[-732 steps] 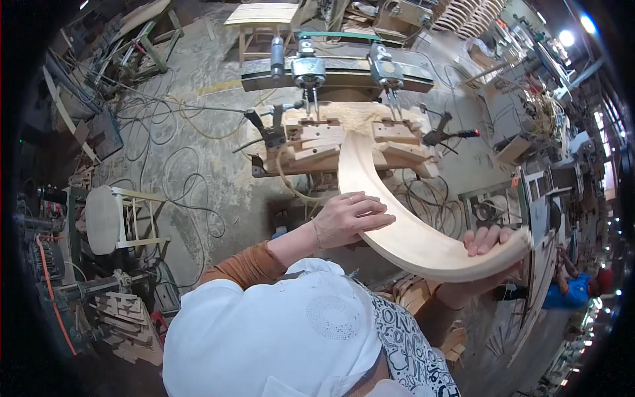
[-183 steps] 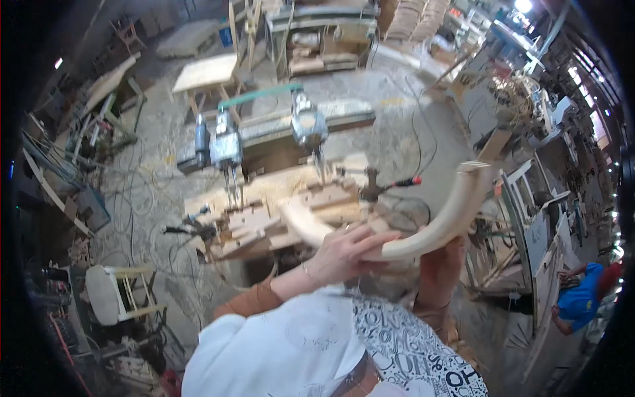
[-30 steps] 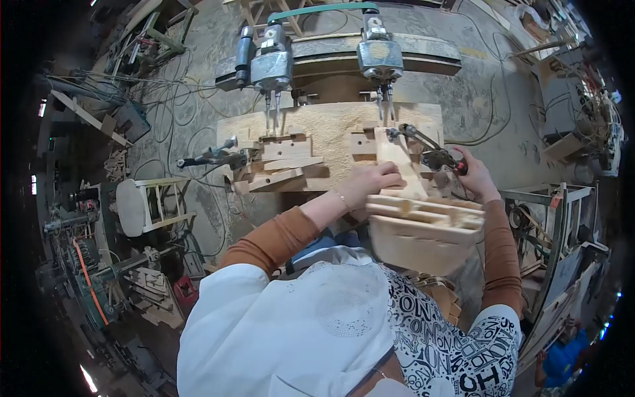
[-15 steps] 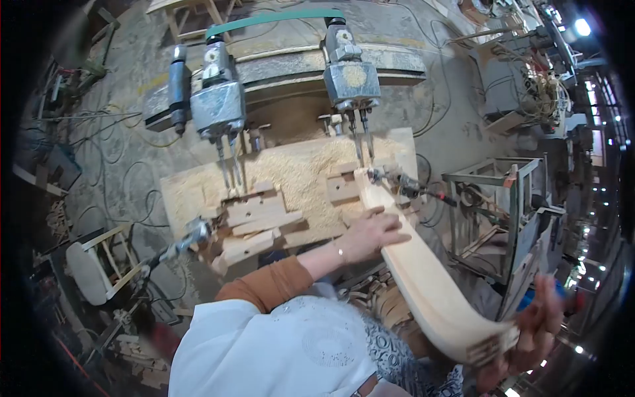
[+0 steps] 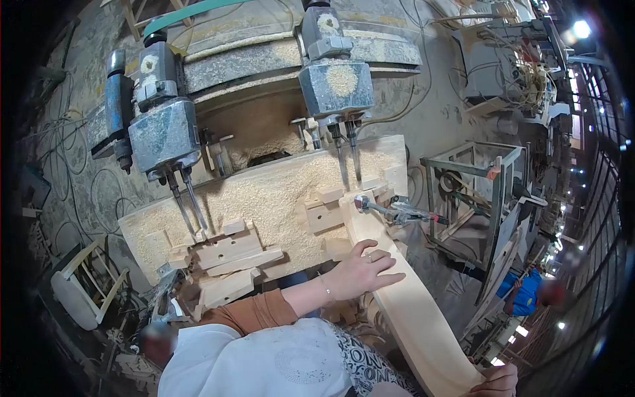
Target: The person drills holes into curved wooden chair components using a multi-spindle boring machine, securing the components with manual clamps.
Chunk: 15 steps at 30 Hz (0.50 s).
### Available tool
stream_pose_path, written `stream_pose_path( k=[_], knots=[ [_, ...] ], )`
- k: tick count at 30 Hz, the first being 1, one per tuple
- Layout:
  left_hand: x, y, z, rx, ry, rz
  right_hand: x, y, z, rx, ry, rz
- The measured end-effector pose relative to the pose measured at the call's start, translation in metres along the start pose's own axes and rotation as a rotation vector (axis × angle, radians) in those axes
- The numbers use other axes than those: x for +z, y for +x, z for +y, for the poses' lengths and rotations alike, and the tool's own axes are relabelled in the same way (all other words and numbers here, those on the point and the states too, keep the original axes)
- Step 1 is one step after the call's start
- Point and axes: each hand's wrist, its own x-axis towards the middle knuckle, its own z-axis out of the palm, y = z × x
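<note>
Pressed curved wooden rail (image 5: 405, 301) down with flat, open left hand (image 5: 364, 271), right hand (image 5: 497, 384) clasped round its near end; probably needed tip snug against jig block (image 5: 323, 216).

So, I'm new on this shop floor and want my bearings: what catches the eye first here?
The long curved wooden piece runs from the sawdust-covered table to the lower right, left hand flat on it, right hand gripping its near end. Above the table hang a grey drill head at the left and a second drill head at top centre.
</note>
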Motion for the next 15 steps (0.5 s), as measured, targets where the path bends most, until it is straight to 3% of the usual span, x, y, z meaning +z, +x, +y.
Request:
stream_pose_path(
  k=[9,11,12,15],
  knots=[
    [0.0,0.002,0.0,0.04,-0.004,0.072,0.012,-0.028,-0.003,0.078,-0.091,0.219],
    [0.001,0.002,-0.001,0.025,-0.064,0.084,-0.006,-0.085,0.009,0.097,0.169,0.097],
    [0.002,0.002,-0.002,0.026,-0.051,0.076,-0.012,0.003,0.013,-0.091,0.053,-0.176],
    [0.001,0.002,-0.002,0.034,0.009,0.025,-0.009,-0.038,0.004,-0.102,-0.1,-0.046]
  ],
)
